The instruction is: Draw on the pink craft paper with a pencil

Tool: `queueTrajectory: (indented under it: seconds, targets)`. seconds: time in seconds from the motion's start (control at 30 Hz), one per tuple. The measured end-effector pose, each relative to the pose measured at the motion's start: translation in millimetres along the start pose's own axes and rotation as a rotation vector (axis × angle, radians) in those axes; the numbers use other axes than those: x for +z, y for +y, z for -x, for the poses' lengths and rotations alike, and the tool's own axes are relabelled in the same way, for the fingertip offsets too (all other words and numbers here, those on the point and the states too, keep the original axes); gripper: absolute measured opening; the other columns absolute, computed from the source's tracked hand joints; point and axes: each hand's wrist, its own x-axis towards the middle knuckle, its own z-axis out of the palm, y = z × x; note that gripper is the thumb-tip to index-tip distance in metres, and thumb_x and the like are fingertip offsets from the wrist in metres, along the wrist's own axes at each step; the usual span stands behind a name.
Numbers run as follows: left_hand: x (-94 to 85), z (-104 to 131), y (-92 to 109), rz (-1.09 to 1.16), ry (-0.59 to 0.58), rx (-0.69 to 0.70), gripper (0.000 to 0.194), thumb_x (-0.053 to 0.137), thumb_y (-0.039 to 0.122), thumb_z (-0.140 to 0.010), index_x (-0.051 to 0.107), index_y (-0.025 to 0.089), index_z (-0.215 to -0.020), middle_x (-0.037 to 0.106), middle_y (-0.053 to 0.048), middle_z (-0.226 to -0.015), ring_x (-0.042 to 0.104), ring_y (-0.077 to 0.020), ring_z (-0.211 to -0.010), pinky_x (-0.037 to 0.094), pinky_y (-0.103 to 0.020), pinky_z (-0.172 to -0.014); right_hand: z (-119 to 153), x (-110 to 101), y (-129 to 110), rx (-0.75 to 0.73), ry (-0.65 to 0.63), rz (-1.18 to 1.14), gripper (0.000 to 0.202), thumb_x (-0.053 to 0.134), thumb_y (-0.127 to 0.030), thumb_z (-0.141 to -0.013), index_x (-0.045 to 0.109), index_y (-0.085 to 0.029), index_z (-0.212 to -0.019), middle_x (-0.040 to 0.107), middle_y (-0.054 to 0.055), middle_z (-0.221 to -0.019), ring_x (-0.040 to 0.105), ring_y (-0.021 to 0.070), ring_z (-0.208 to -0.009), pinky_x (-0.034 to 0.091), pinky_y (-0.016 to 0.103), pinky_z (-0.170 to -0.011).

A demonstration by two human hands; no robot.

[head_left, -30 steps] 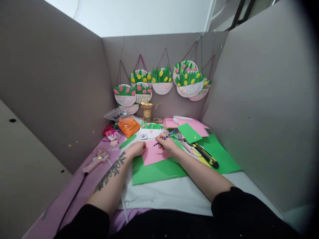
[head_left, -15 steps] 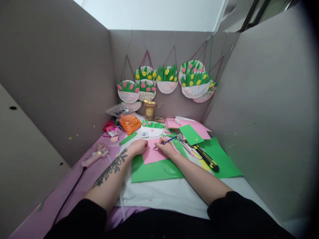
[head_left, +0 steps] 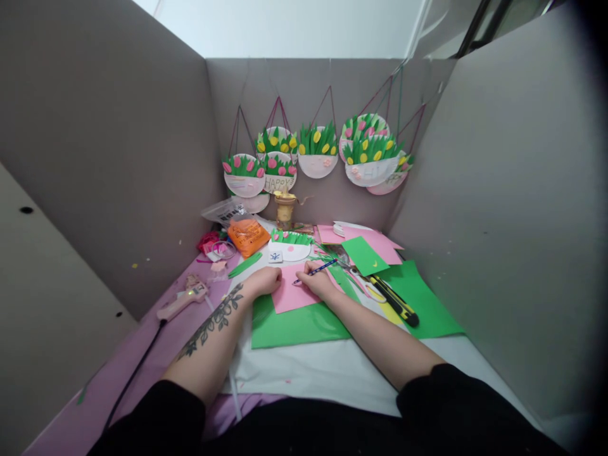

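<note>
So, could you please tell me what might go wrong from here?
The pink sheet might slide on the green sheet beneath if the left grip, at its edge, eases. A slip might make the blue pencil leave a stray mark. The pink corded tool shows a light, so it may be hot.

The pink sheet (head_left: 289, 299) is matt paper, the orange packet (head_left: 247, 238) shiny plastic, the white table cover (head_left: 304, 368) dull, creased cloth
</note>
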Motion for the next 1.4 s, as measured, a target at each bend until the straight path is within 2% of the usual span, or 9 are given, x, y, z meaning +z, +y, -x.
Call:
queueTrajectory:
  seconds: [0.73,1.4]
  targets:
    - [-0.8,1.4,0.8,0.0,-0.011,-0.01,0.024,0.045,0.022,-0.078,0.063,0.015,-0.091,0.068,-0.009,-0.092,0.061,-0.0198,-0.081,0.043,-0.026,-0.067,1.5,-0.2,-4.5,0.0,-0.032,-0.018,0.024,0.056,-0.025,-0.065,0.036,-0.021,-0.052,0.04,-0.006,-0.047,0.04,0.0108,-0.049,0.029,0.022,-0.049]
    - [-2.0,1.4,1.4,0.001,-0.015,-0.011,0.024,0.045,0.022,-0.078,0.063,0.015,-0.092,0.068,-0.009,-0.093,0.061,-0.0201,-0.082,0.043,-0.026,-0.068,0.4,-0.3,2.8,0.025,-0.081,-0.025,0.023,0.055,-0.027,-0.064,0.036,-0.02,-0.054,0.04,-0.007,-0.046,0.04,0.0102,-0.048,0.028,0.021,-0.047]
